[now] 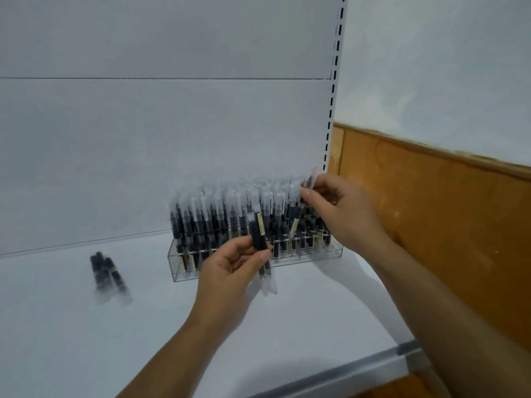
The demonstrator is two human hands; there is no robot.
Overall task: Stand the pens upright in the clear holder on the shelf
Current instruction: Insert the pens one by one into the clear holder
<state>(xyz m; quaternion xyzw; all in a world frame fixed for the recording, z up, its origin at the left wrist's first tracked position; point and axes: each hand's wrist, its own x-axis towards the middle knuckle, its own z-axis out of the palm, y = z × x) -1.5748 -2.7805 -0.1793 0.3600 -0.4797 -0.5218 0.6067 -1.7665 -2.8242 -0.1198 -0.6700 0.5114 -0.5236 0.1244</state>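
A clear acrylic rectangular pen holder (290,258) is seen standing on the white metal shelf (86,326), set close against the white back panel (143,139) near its right end. It is packed with dark-barrelled pens with frosted translucent caps (230,214), held upright in rows with the caps uppermost; pale labels can be made out on some barrels, though the print is too blurred to be read.

A small bundle of the same dark pens (260,239) is gripped in the left hand (230,280), just in front of the holder; the fingers (265,255) are curled around the barrels with the thumb pressed across them. At least one pen of the bundle is pointed downward, its frosted cap shown below the hand, and another is topped by a cap at the upper end. A cream strip label is visible along one barrel.

A single dark pen with a frosted cap (304,202) is pinched between the thumb and fingertips of the right hand (342,214), above the right part of the holder. It is tilted, with the cap end raised towards the slotted white upright (333,90) and the lower end down among the standing pens.

A loose cluster of dark pens (107,278) is left lying flat on the shelf, well apart to the left of the holder, heavily blurred
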